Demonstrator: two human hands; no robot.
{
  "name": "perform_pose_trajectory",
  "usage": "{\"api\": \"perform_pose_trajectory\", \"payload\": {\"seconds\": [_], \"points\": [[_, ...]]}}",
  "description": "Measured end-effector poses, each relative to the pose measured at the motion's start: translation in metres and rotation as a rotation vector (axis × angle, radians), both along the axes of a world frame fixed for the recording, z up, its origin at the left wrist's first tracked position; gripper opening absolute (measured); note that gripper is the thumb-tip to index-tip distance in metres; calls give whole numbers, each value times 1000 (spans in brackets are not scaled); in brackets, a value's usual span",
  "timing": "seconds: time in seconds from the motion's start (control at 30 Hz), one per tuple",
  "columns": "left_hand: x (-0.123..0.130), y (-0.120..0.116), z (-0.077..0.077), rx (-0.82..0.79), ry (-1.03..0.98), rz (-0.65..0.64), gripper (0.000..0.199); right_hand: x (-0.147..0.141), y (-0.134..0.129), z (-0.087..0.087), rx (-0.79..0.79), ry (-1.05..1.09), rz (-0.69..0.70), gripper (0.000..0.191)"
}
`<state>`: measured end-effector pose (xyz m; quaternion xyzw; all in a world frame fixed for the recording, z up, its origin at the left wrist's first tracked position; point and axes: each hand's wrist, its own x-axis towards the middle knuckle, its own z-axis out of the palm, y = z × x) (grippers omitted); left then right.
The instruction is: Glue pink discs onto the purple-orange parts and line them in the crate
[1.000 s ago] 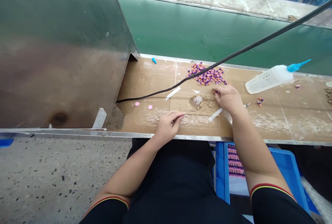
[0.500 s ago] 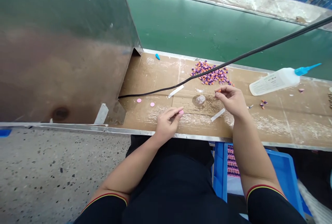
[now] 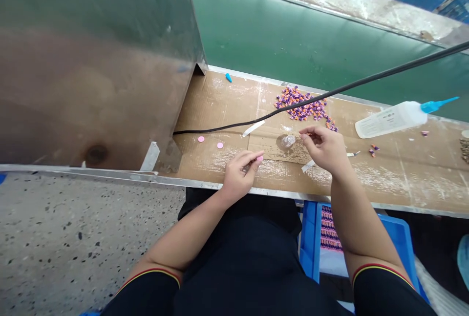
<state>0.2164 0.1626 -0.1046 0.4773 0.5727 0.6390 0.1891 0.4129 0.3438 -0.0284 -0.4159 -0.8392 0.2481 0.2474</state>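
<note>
My left hand (image 3: pixel 241 173) is closed, pinching a small pink disc (image 3: pixel 260 158) between thumb and fingertips above the near part of the cardboard. My right hand (image 3: pixel 325 149) is also closed, its fingertips together on a small orange piece that they mostly cover. Just left of those fingertips stands a small clear container (image 3: pixel 288 141) on a stained cardboard patch (image 3: pixel 267 146). Two more pink discs, one farther left (image 3: pixel 201 138) and one closer (image 3: pixel 220 145), lie flat. Behind the right hand is a pile of small purple and orange pieces (image 3: pixel 302 106).
A black cable (image 3: pixel 227 127) slants across the bench. On the right lies a white bottle with a blue nozzle (image 3: pixel 394 119). A large metal housing (image 3: pixel 95 72) borders the left side. Below the bench edge is a blue crate (image 3: pixel 310 238) with rows of pieces. A blue cap (image 3: pixel 228 77) lies at the back.
My right hand has moved slightly forward and left relative to the bench, its fingertips nearer the clear container. The left hand still pinches the pink disc. The whole view has shifted slightly.
</note>
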Motion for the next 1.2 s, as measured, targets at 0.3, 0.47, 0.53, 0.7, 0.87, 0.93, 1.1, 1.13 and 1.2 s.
{"api": "perform_pose_trajectory", "payload": {"seconds": [0.3, 0.47, 0.53, 0.7, 0.87, 0.93, 1.1, 1.13, 1.2], "points": [[-1, -2, 3, 15, 1, -16, 21, -5, 10, 0, 217, -281, 228, 25], [-2, -3, 4, 20, -24, -8, 22, -7, 8, -7, 260, -330, 211, 25], [-1, -3, 4, 28, -26, -2, 22, -9, 6, -8, 274, -337, 194, 25], [-1, -3, 3, 32, -29, 19, 23, -12, 0, -6, 293, -340, 208, 24], [-1, -2, 1, 44, -61, 27, 24, -11, -1, -5, 283, -338, 208, 23], [-1, -2, 0, 32, -76, 30, 25, -11, -1, -5, 281, -341, 208, 23], [0, -1, -2, 17, -147, 23, 25, -12, -4, -7, 270, -329, 190, 25], [0, -1, -2, 14, -168, 23, 25, -12, -4, -7, 273, -324, 179, 25], [0, -1, -1, -3, -226, 15, 24, -12, -7, -7, 289, -297, 162, 25]]}}
